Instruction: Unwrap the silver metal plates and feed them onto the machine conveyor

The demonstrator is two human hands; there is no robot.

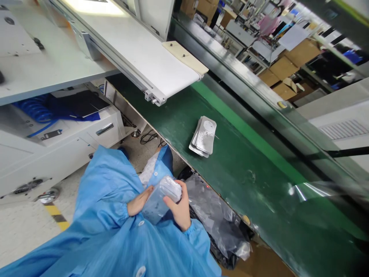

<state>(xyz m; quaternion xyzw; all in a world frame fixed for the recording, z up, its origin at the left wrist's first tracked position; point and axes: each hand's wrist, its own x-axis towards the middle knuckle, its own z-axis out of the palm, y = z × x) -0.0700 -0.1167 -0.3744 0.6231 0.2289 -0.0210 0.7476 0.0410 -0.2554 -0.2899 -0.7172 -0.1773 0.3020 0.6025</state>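
Pale floor (17,240) with yellow-and-black tape (56,215), white cabinet (66,163), long green work surface (236,184), cardboard boxes (284,68) stacked beyond

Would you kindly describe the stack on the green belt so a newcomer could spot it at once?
Find the green belt beneath the white conveyor. Past the conveyor's end lies an uneven stack. Its silvery look sets it apart from the clear pack being held.

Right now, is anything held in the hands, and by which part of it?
Yes, a clear pack: the right hand grips its right side near the upper end; the left hand lies along its left side.
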